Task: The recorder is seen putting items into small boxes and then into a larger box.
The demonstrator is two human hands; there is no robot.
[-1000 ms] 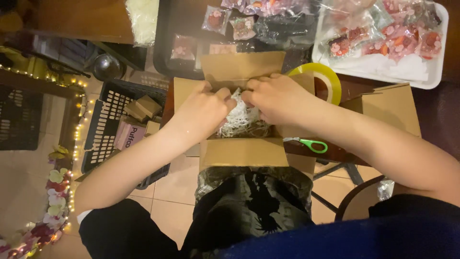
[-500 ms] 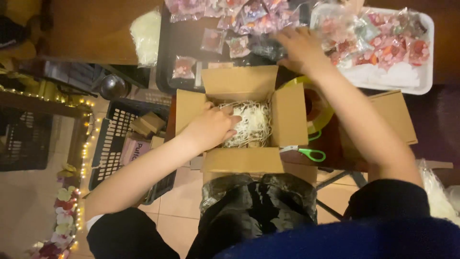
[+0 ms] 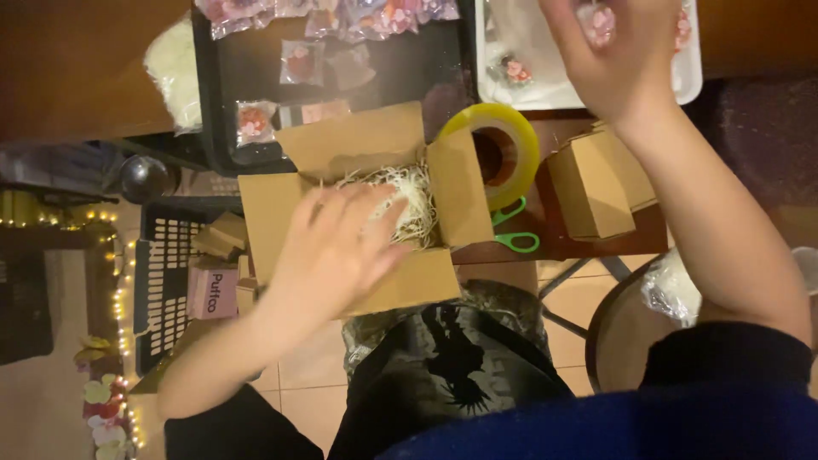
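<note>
Presently, the left hand (image 3: 336,255) is spread flat on shredded filler (image 3: 409,200), pressing it into the open cardboard box (image 3: 375,149); the right hand (image 3: 618,55) is closed on 1 small packet (image 3: 596,21) above the white tray (image 3: 588,89).

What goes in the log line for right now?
left hand over open cardboard box, on paper shreds | right hand at white tray

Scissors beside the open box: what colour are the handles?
Green, on the scissors in the head view.

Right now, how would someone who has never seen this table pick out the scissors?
Find the open cardboard box under the left hand. Just past its right flap lies a yellow tape roll; the scissors sit below it, the only thing with bright green loop handles.
</note>
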